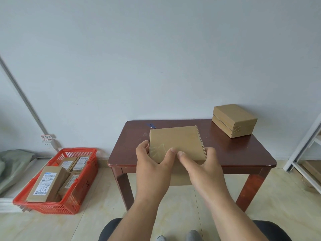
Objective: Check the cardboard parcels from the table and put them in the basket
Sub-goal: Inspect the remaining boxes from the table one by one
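Item 1: flat cardboard parcel [175,143], plain brown, clear tape on its near-left top face. Held by both hands over the near edge of the table [243,153], top face tilted toward the viewer.

Item 2: left hand [152,164]. Grips the parcel's near-left corner, thumb laid across the top face, fingers curled round the left edge.

Item 3: right hand [203,167]. Grips the parcel's near-right corner, thumb on the top face close beside the left thumb, fingers wrapped round the right side.

Item 4: second cardboard parcel [234,120], taller, taped at its near end. Rests on the far-right corner of the table, well apart from the held one.

Item 5: dark brown wooden table, against the wall; a small blue mark [151,125] at its far edge, just beyond the held parcel.

Item 6: red plastic basket [78,202], on the floor left of the table. Contains several labelled cardboard parcels [46,183], the nearest lying label up.

Item 7: white shelf frame [305,153], far right, partly out of view.
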Tool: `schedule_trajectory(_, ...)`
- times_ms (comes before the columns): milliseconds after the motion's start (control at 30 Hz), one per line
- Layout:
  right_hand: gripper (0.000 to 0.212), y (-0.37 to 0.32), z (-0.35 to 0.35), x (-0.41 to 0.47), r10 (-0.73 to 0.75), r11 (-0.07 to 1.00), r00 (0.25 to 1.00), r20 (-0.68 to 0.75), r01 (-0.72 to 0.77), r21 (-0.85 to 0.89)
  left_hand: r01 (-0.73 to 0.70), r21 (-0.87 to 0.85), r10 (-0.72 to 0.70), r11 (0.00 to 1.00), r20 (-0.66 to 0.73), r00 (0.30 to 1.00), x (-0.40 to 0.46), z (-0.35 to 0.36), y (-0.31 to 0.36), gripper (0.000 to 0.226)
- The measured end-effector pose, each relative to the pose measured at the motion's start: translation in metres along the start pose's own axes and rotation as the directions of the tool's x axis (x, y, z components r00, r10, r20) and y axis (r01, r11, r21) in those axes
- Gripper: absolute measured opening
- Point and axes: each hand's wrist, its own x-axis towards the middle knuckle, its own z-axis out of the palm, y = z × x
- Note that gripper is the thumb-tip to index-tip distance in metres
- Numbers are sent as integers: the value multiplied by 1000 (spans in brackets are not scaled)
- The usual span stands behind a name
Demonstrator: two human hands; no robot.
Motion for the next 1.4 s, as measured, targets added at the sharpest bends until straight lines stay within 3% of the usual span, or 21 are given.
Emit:
schedule_trajectory(200, 49, -3, -3, 6, 8, 999, 999, -47, -10, -39, -67, 42, 66, 997, 40, 997, 1, 0, -6, 41)
schedule_trajectory(667, 56, 6, -2, 0, -31, 994, 997, -76, 22, -107, -78, 93, 76, 993, 17, 997, 0, -2, -4, 50)
schedule_trajectory(867, 71, 10, -1, 4, -78, 990, 993, -83, 68, -127, -83, 61, 83, 995, -2, 997, -6, -2, -4, 53)
schedule_trajectory(1100, 54, 16, 0, -1, -43, 992, 997, -68, 35, -118, -67, 69, 70, 995, -36, 997, 2, -5, -2, 50)
schedule_trajectory(1400, 59, 7, -1, 3, 0, 988, 995, -103, -16, -151, -40, 95, 45, 995, -44, 998, -9, -1, -5, 44)
